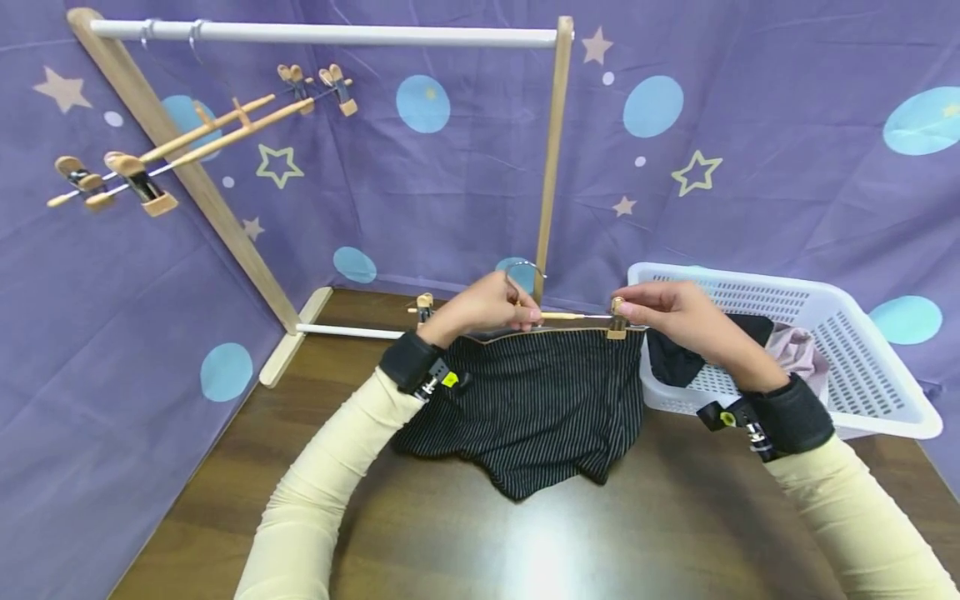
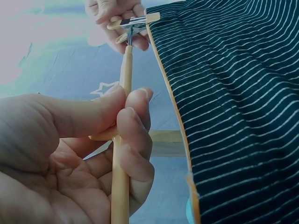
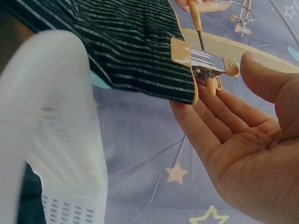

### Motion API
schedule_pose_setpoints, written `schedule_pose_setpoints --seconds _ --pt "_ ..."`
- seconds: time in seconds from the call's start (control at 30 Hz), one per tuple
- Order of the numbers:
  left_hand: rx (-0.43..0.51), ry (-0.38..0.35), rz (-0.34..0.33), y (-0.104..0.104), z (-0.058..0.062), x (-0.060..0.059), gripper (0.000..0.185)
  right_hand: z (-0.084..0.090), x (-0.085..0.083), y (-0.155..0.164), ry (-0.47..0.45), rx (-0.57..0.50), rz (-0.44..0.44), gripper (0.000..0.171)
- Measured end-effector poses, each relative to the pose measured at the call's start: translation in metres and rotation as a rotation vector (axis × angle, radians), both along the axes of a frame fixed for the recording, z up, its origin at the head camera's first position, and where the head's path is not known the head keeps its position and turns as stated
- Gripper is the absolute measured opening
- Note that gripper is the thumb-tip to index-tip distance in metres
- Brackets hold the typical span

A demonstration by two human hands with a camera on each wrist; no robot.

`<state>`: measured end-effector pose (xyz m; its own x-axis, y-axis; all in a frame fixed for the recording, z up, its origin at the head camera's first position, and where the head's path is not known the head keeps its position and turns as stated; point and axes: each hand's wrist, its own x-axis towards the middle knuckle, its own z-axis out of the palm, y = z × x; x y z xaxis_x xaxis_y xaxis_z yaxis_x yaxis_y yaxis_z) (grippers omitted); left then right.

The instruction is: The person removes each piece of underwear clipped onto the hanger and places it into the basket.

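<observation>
A wooden clip hanger [image 1: 558, 316] is held up above the table, its metal hook [image 1: 527, 265] pointing upward. My left hand [image 1: 487, 307] grips its middle bar, thumb and fingers curled round the wood in the left wrist view. From the bar hangs a black garment with thin white stripes [image 1: 540, 400], apparently shorts. The right clip [image 3: 201, 59] bites the garment's waist edge. Beside that clip is my right hand [image 3: 252, 140], its fingers extended behind it and its thumb slightly apart from it. The left clip [image 1: 425, 307] is partly hidden by my left hand and wrist.
A white basket [image 1: 892, 367] at the right holds a black cloth [image 1: 675, 354] and a pale pink cloth [image 1: 797, 354]. Behind stands a rack with a white rail [image 1: 337, 33]; two clip hangers [image 1: 225, 137] hang at its left. Beneath everything is the brown table [image 1: 450, 542].
</observation>
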<state>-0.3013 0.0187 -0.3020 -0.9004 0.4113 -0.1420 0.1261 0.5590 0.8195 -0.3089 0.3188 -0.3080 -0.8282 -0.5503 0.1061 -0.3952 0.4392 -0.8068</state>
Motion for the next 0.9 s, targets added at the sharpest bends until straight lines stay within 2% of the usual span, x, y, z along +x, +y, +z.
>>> schedule_pose_setpoints --seconds 0.3,0.53,0.67,0.9 --pt "0.003 0.017 -0.012 -0.002 -0.012 -0.006 0.019 -0.023 -0.002 -0.005 -0.004 -0.078 -0.063 0.031" --pt "0.065 0.023 0.000 -0.004 -0.022 -0.009 0.018 -0.030 0.003 -0.008 -0.007 -0.103 -0.111 0.029" --pt "0.067 0.083 -0.004 -0.005 -0.027 -0.009 0.014 -0.031 0.004 -0.010 0.013 -0.096 -0.135 0.029" --pt "0.017 0.236 0.010 -0.006 -0.031 -0.007 0.018 -0.033 0.006 -0.010 0.030 -0.106 -0.157 0.029"
